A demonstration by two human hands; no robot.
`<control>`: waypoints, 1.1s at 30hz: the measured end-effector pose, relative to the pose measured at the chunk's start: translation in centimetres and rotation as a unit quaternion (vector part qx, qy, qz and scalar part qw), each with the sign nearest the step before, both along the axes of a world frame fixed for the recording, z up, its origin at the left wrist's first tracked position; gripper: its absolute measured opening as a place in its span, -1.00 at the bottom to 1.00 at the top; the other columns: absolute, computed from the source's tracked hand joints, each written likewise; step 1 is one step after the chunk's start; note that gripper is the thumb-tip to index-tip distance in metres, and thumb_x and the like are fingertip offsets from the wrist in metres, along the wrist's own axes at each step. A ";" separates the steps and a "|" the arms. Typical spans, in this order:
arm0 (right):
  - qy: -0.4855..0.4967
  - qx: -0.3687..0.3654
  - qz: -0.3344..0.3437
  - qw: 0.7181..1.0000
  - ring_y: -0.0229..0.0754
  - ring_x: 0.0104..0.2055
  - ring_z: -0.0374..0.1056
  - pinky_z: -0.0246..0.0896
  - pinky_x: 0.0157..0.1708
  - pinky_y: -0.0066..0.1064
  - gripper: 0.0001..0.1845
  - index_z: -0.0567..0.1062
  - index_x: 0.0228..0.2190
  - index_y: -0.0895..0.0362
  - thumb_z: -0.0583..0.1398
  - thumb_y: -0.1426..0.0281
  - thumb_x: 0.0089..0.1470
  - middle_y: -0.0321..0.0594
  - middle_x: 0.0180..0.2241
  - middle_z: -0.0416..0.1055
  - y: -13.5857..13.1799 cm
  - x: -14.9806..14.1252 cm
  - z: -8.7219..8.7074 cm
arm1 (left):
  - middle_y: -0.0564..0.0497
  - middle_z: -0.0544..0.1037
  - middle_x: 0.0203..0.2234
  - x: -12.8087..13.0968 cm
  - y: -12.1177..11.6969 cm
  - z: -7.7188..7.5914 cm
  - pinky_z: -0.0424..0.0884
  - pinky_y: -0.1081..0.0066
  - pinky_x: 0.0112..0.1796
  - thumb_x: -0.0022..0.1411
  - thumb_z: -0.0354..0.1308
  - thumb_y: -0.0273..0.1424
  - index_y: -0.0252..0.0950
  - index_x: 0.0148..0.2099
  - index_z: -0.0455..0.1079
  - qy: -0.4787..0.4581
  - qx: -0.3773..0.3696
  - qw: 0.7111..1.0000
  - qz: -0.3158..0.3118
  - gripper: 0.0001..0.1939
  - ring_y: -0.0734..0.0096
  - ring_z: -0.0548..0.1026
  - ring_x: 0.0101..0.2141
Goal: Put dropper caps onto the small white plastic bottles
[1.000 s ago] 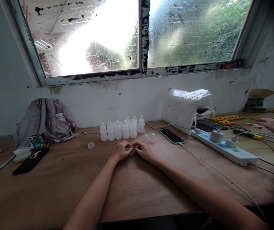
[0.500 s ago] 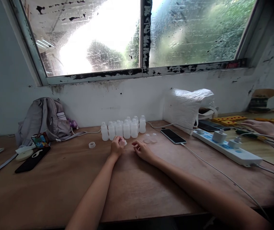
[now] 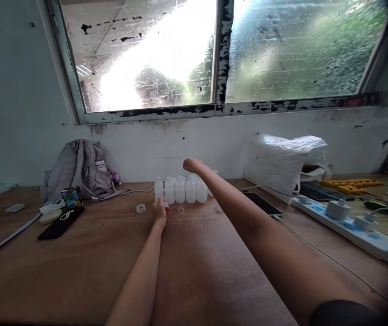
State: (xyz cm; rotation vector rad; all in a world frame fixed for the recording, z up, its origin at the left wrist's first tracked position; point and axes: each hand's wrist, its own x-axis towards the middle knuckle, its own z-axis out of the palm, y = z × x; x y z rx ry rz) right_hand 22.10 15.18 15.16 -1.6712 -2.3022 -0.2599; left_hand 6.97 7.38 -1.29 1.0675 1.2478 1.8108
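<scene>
A row of several small white plastic bottles [image 3: 180, 190] stands on the wooden table [image 3: 197, 262] near the wall. My left hand [image 3: 160, 210] rests on the table just in front of the row, its fingers curled round a small thing with a pink spot. My right hand [image 3: 192, 165] is raised above the right end of the row, fingers closed; what it holds, if anything, does not show. A tiny clear funnel-like piece [image 3: 180, 209] stands on the table to the right of my left hand. A small tape ring [image 3: 141, 208] lies to its left.
A grey backpack [image 3: 78, 170], a small colourful box [image 3: 72, 196] and a black phone [image 3: 60, 224] lie at the left. A white plastic bag [image 3: 289, 160], another phone [image 3: 261, 203] on a cable and a white power strip [image 3: 353, 226] with plugs sit at the right.
My right hand has lifted off the table and reached up over the bottle row. My left hand stayed by the bottles. The view has shifted left; the other person's hand at right is gone.
</scene>
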 end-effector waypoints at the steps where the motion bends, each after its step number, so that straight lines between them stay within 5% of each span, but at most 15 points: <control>1: -0.014 -0.018 -0.003 1.000 -0.08 -0.14 0.16 0.01 -0.15 -0.22 -0.83 0.46 -0.41 0.13 0.09 0.50 -0.08 -0.11 -0.29 0.37 0.4 -0.4 -0.1 | 0.11 0.31 -0.76 0.1 0.0 0.0 0.09 0.57 -0.73 -0.05 -0.14 -0.34 -0.32 -0.58 0.22 -0.006 -0.003 1.000 -0.005 -0.79 0.53 0.28 -0.77; 9: -0.095 -0.117 -0.059 0.987 0.12 0.03 -0.05 -0.23 -0.06 0.05 -0.72 0.46 -0.37 0.17 0.25 0.39 -0.26 -0.02 -0.20 0.31 2.5 -2.2 -1.2 | 0.09 0.33 -0.76 0.1 -0.3 0.2 0.08 0.55 -0.72 -0.06 -0.12 -0.33 -0.33 -0.60 0.22 -0.045 -0.029 0.998 -0.019 -0.78 0.54 0.28 -0.78; 17: -0.127 -0.129 -0.085 0.980 0.18 0.07 -0.12 -0.36 -0.05 0.12 -0.61 0.44 -0.34 0.17 0.29 0.38 -0.35 -0.01 -0.15 0.28 4.5 -2.6 -2.2 | 0.08 0.34 -0.75 0.4 -0.3 0.2 0.07 0.57 -0.73 -0.07 -0.10 -0.32 -0.33 -0.60 0.22 -0.055 -0.044 0.997 -0.034 -0.79 0.55 0.28 -0.77; 28: -0.083 -0.100 -0.067 0.989 0.15 0.02 -0.01 -0.26 -0.07 0.13 -0.72 0.44 -0.46 0.21 0.30 0.45 -0.37 0.01 -0.29 0.33 4.0 -2.7 -3.0 | 0.08 0.34 -0.75 0.4 -0.4 0.2 0.06 0.58 -0.73 -0.06 -0.10 -0.31 -0.34 -0.61 0.22 -0.049 -0.044 0.997 -0.040 -0.77 0.57 0.27 -0.77; 33: -0.033 -0.071 -0.049 0.996 0.09 -0.06 0.09 -0.19 -0.09 0.11 -0.85 0.46 -0.52 0.19 0.27 0.45 -0.30 -0.08 -0.40 0.35 3.1 -1.9 -1.3 | 0.07 0.35 -0.73 0.4 -0.5 0.2 0.07 0.59 -0.73 -0.07 -0.09 -0.33 -0.34 -0.59 0.23 -0.047 -0.044 0.997 -0.047 -0.79 0.58 0.28 -0.76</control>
